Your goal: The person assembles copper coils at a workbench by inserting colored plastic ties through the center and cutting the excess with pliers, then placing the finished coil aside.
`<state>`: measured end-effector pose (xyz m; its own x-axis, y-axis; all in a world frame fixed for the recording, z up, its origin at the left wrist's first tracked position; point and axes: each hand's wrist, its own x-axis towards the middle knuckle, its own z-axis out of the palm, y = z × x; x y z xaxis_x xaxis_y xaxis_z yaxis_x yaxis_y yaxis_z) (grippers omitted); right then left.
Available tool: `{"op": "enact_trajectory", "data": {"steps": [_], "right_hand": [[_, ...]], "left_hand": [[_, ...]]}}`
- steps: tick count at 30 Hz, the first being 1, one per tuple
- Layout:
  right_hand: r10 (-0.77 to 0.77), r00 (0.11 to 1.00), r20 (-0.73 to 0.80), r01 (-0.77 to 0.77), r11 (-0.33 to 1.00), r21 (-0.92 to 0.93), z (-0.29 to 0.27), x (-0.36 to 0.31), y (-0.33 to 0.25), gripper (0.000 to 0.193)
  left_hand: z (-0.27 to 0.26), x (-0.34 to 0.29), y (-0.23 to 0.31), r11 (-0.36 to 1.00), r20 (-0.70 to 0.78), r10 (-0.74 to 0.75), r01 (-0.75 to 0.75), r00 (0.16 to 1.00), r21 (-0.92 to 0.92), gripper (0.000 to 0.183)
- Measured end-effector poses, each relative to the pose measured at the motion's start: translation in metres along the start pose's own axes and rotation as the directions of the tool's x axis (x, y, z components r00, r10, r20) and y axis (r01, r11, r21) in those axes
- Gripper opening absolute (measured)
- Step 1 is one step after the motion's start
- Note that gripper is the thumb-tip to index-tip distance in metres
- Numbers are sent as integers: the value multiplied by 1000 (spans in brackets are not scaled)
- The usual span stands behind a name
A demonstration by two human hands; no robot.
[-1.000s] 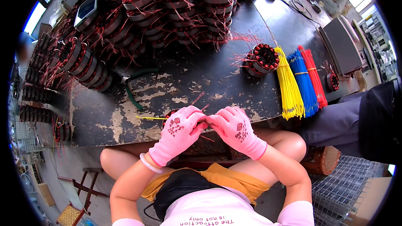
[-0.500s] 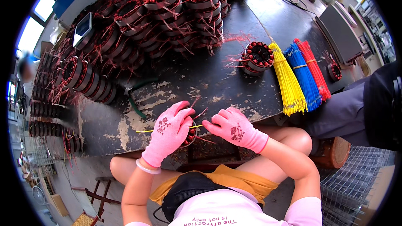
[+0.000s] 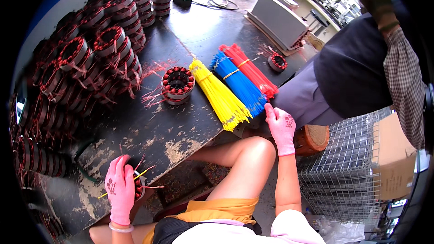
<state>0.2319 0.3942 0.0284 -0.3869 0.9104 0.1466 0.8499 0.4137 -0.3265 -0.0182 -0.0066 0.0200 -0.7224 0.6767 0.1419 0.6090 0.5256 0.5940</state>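
My left hand point(image 3: 120, 190), in a pink glove, is closed around a small wound stator point(image 3: 139, 186) at the table's near edge. A yellow wire point(image 3: 143, 173) lies across that stator and sticks out on both sides of the hand; reddish leads spread from it. My right hand point(image 3: 281, 129), also gloved in pink, has its fingers together at the near end of the blue wire bundle point(image 3: 242, 83). Whether a wire is between the fingertips cannot be made out. Beside the blue bundle lie a yellow wire bundle point(image 3: 218, 95) and a red wire bundle point(image 3: 250, 71).
Stacked stators point(image 3: 108, 40) fill the table's left side. A single stator point(image 3: 177, 85) stands left of the yellow bundle, and a smaller one point(image 3: 277, 63) beyond the red bundle. Another person's leg point(image 3: 300, 95) is at the right, near a wire-mesh cage point(image 3: 337, 171). Green-handled pliers point(image 3: 83, 160) lie at left.
My right hand has left the yellow wire at the stator and moved right to the blue bundle. My left hand still holds the stator. The view has swung to the right.
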Motion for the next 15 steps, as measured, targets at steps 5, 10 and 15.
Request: {"op": "enact_trajectory", "data": {"steps": [5, 10, 15], "right_hand": [[-174, 978, 113, 159, 979, 131, 20, 7, 17, 50], [-64, 962, 266, -103, 815, 570, 17, 20, 20, 36], [-108, 990, -88, 124, 971, 205, 11, 19, 4, 38]], "left_hand": [[0, -1, -1, 999, -15, 21, -21, 1000, 30, 27], [-1, -2, -2, 999, -20, 20, -20, 1000, 37, 27], [0, -2, -4, 999, -27, 31, -30, 999, 36, 27]]}}
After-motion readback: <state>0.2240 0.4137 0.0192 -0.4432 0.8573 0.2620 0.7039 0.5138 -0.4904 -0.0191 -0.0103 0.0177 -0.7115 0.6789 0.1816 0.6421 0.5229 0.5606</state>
